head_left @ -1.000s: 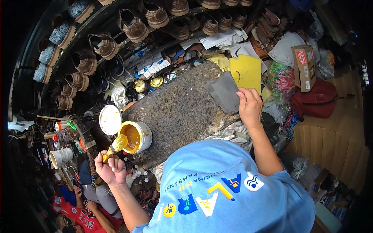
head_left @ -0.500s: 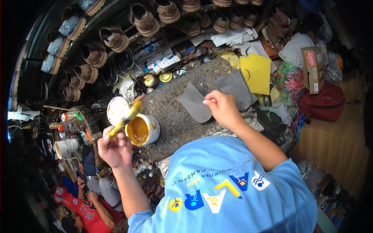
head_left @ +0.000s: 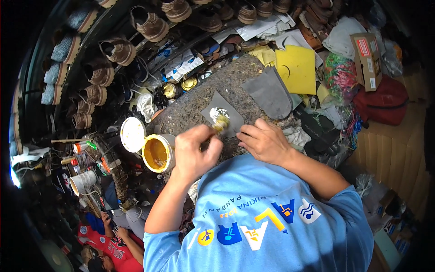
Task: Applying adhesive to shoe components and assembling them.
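My left hand [head_left: 195, 150] is closed round the handle of a glue brush, mostly hidden by the fist. Its yellow, blurred bristles [head_left: 221, 123] rest on a dark grey sole-shaped sheet [head_left: 235, 122], where a wet patch shines. With bent fingertips my right hand [head_left: 266, 144] pinches the near edge of that same sheet. Left of my left hand stands a white bucket [head_left: 170, 144] of yellow-brown glue, its round lid [head_left: 133, 134] tilted beside it. A second stack of grey sheets [head_left: 269, 93] lies farther right on the rough, crusted worktop [head_left: 181, 111].
Brown shoes [head_left: 149, 25] line shelves at the far left. Yellow sheets [head_left: 297, 70], a cardboard box [head_left: 367, 61] and a red bag [head_left: 383, 102] lie to the right. Two small cans [head_left: 189, 83] stand behind the bucket. Another person in red [head_left: 113, 247] sits at lower left.
My left hand has carried the brush from above the bucket rightward onto the grey sheet, leaving a shiny wet patch. My right hand stays at the sheet's edge. The whole view has shifted slightly.
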Demonstrator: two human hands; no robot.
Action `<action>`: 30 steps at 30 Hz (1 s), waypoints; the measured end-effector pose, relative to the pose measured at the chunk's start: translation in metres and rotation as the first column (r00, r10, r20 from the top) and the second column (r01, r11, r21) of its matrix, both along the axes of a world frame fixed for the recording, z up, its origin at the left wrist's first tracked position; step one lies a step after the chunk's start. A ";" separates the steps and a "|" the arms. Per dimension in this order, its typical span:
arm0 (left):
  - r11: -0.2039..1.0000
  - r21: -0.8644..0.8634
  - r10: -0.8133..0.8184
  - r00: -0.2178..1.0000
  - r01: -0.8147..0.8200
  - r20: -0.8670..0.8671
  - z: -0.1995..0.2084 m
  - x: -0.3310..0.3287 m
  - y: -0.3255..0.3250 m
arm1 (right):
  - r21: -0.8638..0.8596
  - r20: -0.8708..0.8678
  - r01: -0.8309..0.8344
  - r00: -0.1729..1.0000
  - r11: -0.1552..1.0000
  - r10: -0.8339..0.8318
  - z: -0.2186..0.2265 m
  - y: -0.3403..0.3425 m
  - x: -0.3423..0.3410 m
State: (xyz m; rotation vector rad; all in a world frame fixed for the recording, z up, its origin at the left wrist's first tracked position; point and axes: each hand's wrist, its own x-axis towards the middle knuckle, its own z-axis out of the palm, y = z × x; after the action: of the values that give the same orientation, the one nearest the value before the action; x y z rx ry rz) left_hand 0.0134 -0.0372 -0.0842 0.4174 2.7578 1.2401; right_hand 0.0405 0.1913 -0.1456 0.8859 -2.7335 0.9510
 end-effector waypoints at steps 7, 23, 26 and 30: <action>0.991 -0.131 0.039 0.999 -0.040 -0.012 0.006 -0.009 0.020 | 0.031 0.013 0.002 1.000 1.000 -0.003 -0.008 0.001 0.002; 0.956 -0.183 0.241 0.969 -0.229 0.050 0.010 -0.036 0.042 | -0.040 0.111 -0.002 0.994 0.999 0.006 -0.018 0.003 0.004; 0.977 -0.159 0.162 0.979 -0.141 0.123 0.019 -0.029 0.047 | -0.063 0.130 0.008 0.991 0.998 0.001 -0.017 0.003 0.003; 0.947 -0.241 0.209 0.977 -0.211 -0.033 0.007 -0.050 0.042 | -0.063 0.118 0.017 0.993 0.998 -0.009 -0.014 0.002 0.001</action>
State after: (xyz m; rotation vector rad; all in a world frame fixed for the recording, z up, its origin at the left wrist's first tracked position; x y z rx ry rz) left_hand -0.0362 0.0053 -0.0772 0.1084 2.9729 0.9163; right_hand 0.0418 0.1937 -0.1601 0.8258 -2.7843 1.1158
